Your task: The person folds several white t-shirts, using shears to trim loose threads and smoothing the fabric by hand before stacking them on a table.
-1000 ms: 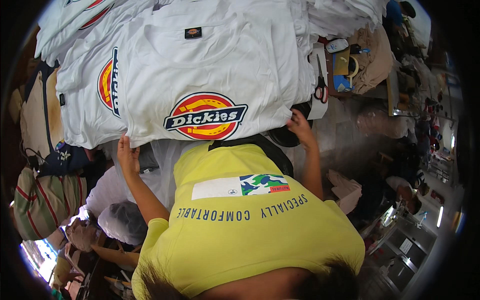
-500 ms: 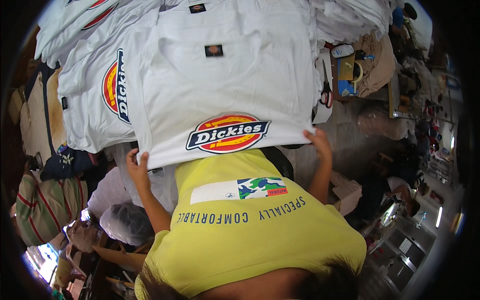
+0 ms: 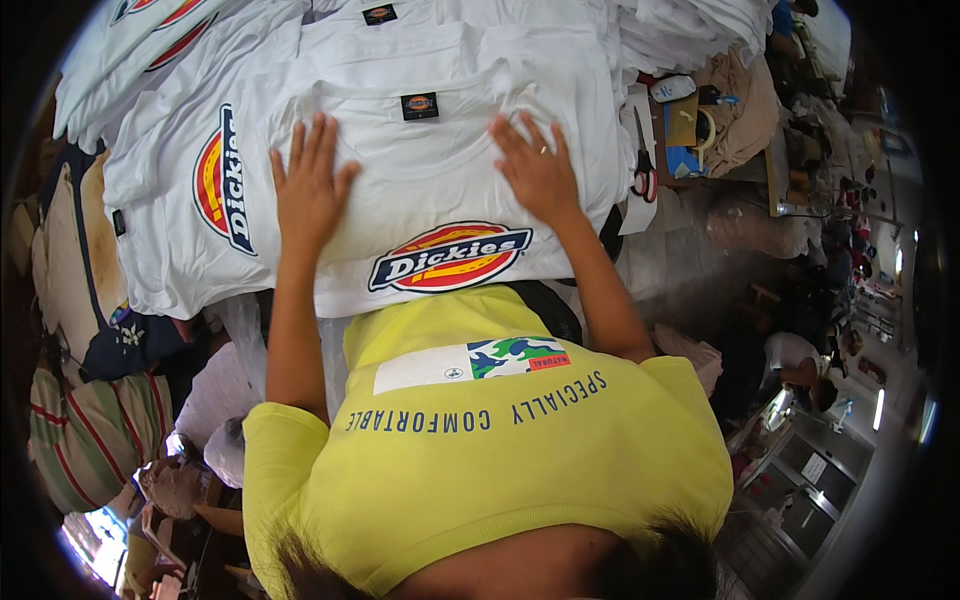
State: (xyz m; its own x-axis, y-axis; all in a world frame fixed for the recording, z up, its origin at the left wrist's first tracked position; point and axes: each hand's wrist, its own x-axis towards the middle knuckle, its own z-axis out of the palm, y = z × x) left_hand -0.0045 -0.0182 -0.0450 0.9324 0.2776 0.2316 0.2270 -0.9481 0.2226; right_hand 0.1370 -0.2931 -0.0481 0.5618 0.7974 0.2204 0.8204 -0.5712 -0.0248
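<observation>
A white T-shirt (image 3: 420, 205) with a dark neck label and a red, yellow and blue chest print lies in front of me, neckline away from me. On its left shoulder area my left hand (image 3: 312, 185) rests flat, fingers spread. My right hand (image 3: 540, 172), with a ring on one finger, presses flat near the right side of the neckline. Neither hand grips the cloth. Beneath and left of it is another printed white T-shirt (image 3: 165, 215), turned sideways.
More white shirts are heaped at the far left (image 3: 110, 85) and far right (image 3: 690, 35). Right of the shirts lie scissors (image 3: 645, 180), a tape roll (image 3: 705, 130) and beige cloth (image 3: 742, 110). A person in a striped top (image 3: 95, 440) is at the left.
Both hands have let go of the shirt's near corners and moved forward onto its upper part, now lying flat. The side edges no longer spread out as wide.
</observation>
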